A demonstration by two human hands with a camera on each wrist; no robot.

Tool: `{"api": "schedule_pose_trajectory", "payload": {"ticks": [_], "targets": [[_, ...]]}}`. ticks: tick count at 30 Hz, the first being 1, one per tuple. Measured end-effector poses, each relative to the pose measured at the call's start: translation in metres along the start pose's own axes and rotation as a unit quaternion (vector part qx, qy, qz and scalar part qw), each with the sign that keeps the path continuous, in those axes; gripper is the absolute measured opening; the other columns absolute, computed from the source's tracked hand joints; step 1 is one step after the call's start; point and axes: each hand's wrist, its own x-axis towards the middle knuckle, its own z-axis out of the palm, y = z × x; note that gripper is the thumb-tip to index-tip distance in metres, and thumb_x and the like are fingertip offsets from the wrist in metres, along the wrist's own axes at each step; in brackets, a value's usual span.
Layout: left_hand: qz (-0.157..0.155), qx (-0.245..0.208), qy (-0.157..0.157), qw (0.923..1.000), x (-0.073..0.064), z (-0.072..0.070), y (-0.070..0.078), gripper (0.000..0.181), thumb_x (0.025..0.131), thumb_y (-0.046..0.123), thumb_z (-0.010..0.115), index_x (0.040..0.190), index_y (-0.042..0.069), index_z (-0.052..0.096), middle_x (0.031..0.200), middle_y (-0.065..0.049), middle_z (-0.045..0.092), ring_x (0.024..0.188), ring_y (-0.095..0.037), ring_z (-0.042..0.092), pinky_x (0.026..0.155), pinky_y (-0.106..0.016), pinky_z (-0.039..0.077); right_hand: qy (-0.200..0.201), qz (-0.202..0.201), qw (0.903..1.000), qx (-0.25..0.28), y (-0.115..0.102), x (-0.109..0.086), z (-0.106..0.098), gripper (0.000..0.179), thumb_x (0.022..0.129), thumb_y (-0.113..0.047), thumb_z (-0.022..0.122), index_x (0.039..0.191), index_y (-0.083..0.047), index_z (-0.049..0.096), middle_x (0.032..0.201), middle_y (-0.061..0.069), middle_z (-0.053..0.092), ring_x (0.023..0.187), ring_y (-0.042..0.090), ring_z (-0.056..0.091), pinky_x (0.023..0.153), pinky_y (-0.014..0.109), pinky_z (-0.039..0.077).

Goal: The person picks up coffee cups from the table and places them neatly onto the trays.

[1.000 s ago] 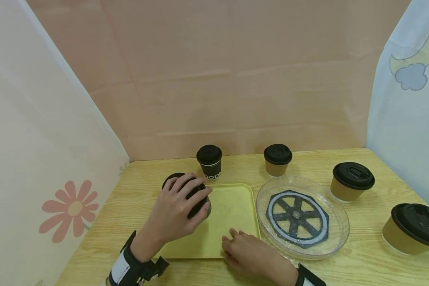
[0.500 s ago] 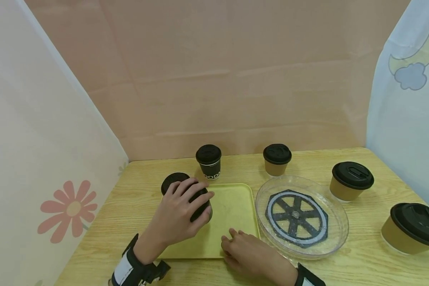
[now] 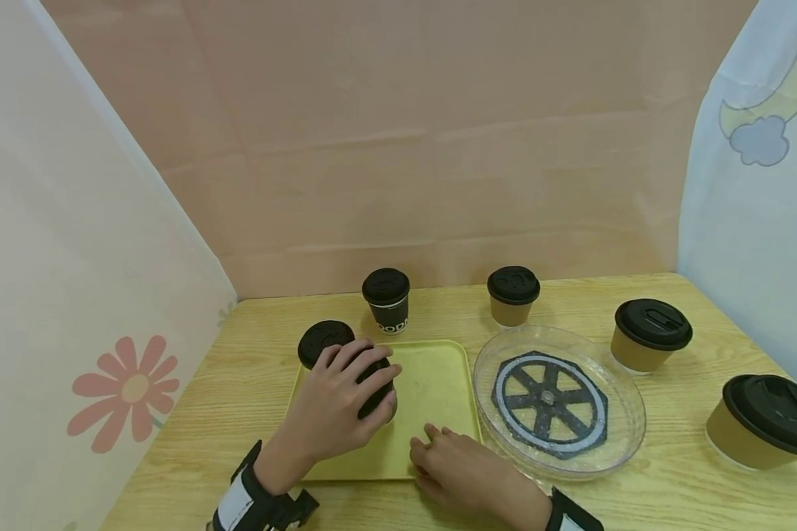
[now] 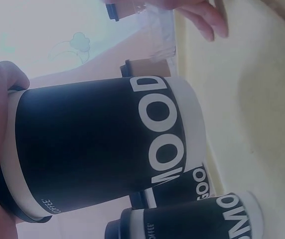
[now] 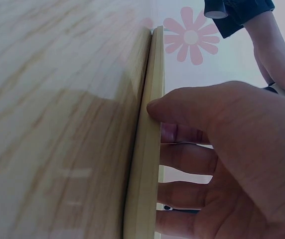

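Head view: the right hand [image 3: 468,472] pinches the near edge of the yellow tray [image 3: 432,391], probably to steady it. Beyond, the left hand [image 3: 339,402] grips a black cup [image 4: 92,144] from above by its lid, over the tray; whether its base touches is unclear. Right, a clear dish [image 3: 623,428] holds a dark wheel shape [image 3: 547,398]. Farther, a second black cup [image 3: 325,339] stands at the tray's far-left corner; lids hide the cups' contents.

1. Rear: pinkish-brown cloth backdrop [image 3: 438,147], faint horizontal creases.
2. Left: pale sheet [image 3: 73,184], printed red flower [image 3: 135,389].
3. Right: pale panel [image 3: 757,243], printed yellow moon [image 3: 792,90] and blue cloud [image 3: 760,141].
4. Surface [image 3: 239,383]: yellowish, wood-grained, extending back to backdrop.
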Motion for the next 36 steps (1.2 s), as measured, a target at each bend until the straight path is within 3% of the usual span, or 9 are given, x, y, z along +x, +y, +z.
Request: {"api": "schedule_pose_trajectory", "payload": {"ticks": [6, 13, 18, 25, 36], "targets": [[-0.007, -0.007, -0.014, 0.9998, -0.004, 0.004, 0.004, 0.031, 0.099, 0.036, 0.046, 0.108, 0.024, 0.072, 0.117, 0.001, 0.066, 0.114, -0.023, 0.058, 0.085, -0.043, 0.050, 0.016, -0.010, 0.9998, -0.001, 0.000, 0.000, 0.000, 0.019, 0.096, -0.023, 0.059, 0.107, -0.011, 0.069, 0.099, 0.006, 0.068, 0.093, 0.019, 0.066, 0.067, 0.025, 0.054], [0.001, -0.012, -0.015, 0.9998, -0.009, 0.008, 0.007, 0.022, 0.095, 0.033, 0.056, 0.109, 0.025, 0.071, 0.117, 0.002, 0.066, 0.113, -0.022, 0.058, 0.085, -0.043, 0.050, -0.014, 0.006, 0.9998, -0.010, -0.002, 0.000, -0.002, 0.025, 0.099, -0.032, 0.055, 0.113, -0.015, 0.068, 0.116, 0.006, 0.070, 0.113, 0.023, 0.065, 0.089, 0.037, 0.056], [0.002, -0.015, -0.020, 0.9997, -0.011, 0.009, 0.009, 0.023, 0.096, 0.033, 0.054, 0.108, 0.025, 0.071, 0.117, 0.002, 0.066, 0.113, -0.022, 0.058, 0.085, -0.043, 0.050, -0.015, 0.008, 0.9998, -0.008, -0.002, -0.001, -0.002, 0.026, 0.099, -0.032, 0.054, 0.114, -0.015, 0.067, 0.117, 0.006, 0.070, 0.115, 0.024, 0.064, 0.090, 0.037, 0.056], [-0.012, -0.020, -0.039, 0.9990, -0.012, 0.010, 0.013, 0.022, 0.089, 0.032, 0.064, 0.109, 0.026, 0.071, 0.119, 0.003, 0.065, 0.116, -0.021, 0.057, 0.087, -0.042, 0.049, -0.015, 0.009, 0.9998, -0.006, -0.002, -0.001, -0.002, 0.026, 0.099, -0.030, 0.054, 0.115, -0.014, 0.067, 0.117, 0.007, 0.070, 0.115, 0.023, 0.064, 0.090, 0.037, 0.056], [-0.025, -0.024, -0.054, 0.9979, -0.016, 0.014, 0.015, 0.023, 0.087, 0.031, 0.066, 0.110, 0.027, 0.071, 0.120, 0.004, 0.065, 0.115, -0.020, 0.057, 0.088, -0.041, 0.049, -0.019, 0.007, 0.9998, -0.007, -0.002, -0.001, -0.001, 0.028, 0.099, -0.030, 0.054, 0.118, -0.012, 0.066, 0.118, 0.006, 0.070, 0.117, 0.025, 0.063, 0.094, 0.039, 0.054]]}}
